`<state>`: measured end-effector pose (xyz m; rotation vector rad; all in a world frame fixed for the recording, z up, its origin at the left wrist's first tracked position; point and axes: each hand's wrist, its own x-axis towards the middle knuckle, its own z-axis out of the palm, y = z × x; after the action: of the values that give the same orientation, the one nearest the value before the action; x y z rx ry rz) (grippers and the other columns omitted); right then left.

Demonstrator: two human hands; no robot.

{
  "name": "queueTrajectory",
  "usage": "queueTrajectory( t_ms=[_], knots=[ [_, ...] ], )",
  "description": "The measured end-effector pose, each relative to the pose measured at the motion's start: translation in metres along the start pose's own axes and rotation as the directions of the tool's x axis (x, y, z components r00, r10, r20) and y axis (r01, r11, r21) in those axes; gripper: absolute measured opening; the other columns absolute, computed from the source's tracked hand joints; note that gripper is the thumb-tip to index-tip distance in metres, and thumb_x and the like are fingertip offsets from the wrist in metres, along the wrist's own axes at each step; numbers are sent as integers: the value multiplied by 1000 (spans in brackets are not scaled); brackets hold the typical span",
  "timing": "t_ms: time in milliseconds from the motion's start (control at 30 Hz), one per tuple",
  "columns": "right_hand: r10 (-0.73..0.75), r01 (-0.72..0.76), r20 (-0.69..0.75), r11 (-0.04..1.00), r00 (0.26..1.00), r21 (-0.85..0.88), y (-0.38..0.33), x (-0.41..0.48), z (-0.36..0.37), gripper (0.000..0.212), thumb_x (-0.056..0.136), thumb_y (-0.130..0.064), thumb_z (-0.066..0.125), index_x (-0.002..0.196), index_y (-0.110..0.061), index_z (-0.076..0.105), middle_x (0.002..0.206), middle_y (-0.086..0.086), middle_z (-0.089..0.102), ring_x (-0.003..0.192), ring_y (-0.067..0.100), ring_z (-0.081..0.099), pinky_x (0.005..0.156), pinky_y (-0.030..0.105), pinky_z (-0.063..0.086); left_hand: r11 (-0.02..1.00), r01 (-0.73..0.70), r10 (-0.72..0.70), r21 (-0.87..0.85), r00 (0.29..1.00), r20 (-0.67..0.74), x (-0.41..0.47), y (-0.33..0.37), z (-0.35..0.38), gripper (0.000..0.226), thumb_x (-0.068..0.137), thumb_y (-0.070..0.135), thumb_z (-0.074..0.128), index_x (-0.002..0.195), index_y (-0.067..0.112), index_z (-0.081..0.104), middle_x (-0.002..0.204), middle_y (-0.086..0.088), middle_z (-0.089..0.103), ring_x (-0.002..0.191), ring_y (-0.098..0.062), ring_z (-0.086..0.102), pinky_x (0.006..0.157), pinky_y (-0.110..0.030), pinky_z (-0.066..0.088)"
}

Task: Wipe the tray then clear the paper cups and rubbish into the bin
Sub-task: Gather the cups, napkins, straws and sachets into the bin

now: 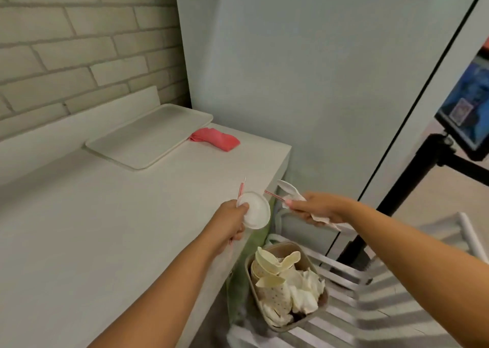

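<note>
Both hands loaded: left hand [232,223] grips a white lid [255,212] plus striped straws [241,187]; right hand [317,210] pinches a plastic spoon [287,187], one straw and a crumpled napkin [321,219]. Both arms are stretched forward at the table [105,228] edge, short of the bin [248,267], which sits below on a slatted bench [370,308] with cups [267,268] already inside. Step looks like rubbish clearing. Next move: swing both hands down over the bin and let go. Tray [148,138] is bare by the wall, pink cloth [215,138] just beside it.

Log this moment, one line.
left hand: grips lid, straw | right hand: grips spoon, second straw, napkin | bin: cups inside | tray: on table, red cloth beside
</note>
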<state>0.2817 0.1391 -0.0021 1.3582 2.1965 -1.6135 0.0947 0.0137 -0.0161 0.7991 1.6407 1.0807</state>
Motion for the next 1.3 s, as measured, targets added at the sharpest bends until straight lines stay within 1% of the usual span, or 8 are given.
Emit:
queueTrajectory(
  t_ms=[200,333,433,567,800,967,1133,1300],
  knots=[
    [239,-238,34,970,970,-43,75,7,-13,56,91,-64,28,97,-15,53,76,1,48,62,12,41,59,24,41,980,32,-31,195,999,-10,7,-8,48,38,99,24,40,133,9,44,129,-28,49,61,-10,40,42,-15,33],
    [340,-318,54,916,939,-244,113,34,1,70,91,-63,32,141,-14,37,133,10,47,120,29,48,102,49,40,976,31,-21,216,999,-48,14,-11,56,37,99,24,40,133,9,45,131,-29,47,60,-10,39,38,-12,32],
    [410,-372,54,868,910,-330,120,55,16,74,91,-65,28,147,-16,26,154,10,27,135,37,37,101,51,39,971,27,-6,236,996,-90,18,-12,59,37,99,23,40,132,7,46,107,-30,50,59,-10,39,38,-12,32],
    [338,-304,-1,844,941,-442,123,76,30,48,103,-36,26,142,-10,36,147,13,39,131,31,42,104,41,37,975,20,11,220,991,-137,17,-9,60,35,99,23,39,129,6,47,76,-2,45,58,-10,40,44,-18,33],
    [262,-229,-53,708,964,-668,136,121,45,34,99,-14,40,130,-4,51,130,8,55,112,21,55,91,28,43,972,25,16,232,984,-176,11,2,62,33,99,23,40,125,6,51,71,-1,45,57,-14,42,47,-23,34],
    [257,-168,17,679,966,-714,126,143,61,41,97,-17,44,137,-9,45,141,9,44,132,27,39,111,36,31,955,47,7,294,984,-180,5,5,73,35,99,22,41,129,6,51,124,-27,53,118,-44,49,97,-51,44],
    [219,-89,117,744,969,-662,112,148,53,48,97,-38,44,137,-12,43,133,2,50,129,25,44,109,32,35,944,75,-30,322,989,-142,8,-1,81,36,99,25,42,132,13,48,128,-22,53,121,-41,47,100,-48,42],
    [302,-235,82,859,950,-455,104,142,27,47,99,-36,42,137,-8,43,136,14,50,120,33,53,93,38,46,936,90,-50,341,991,-124,13,-6,91,36,98,28,43,131,14,50,126,-14,56,119,-34,52,96,-41,46]
  ],
)
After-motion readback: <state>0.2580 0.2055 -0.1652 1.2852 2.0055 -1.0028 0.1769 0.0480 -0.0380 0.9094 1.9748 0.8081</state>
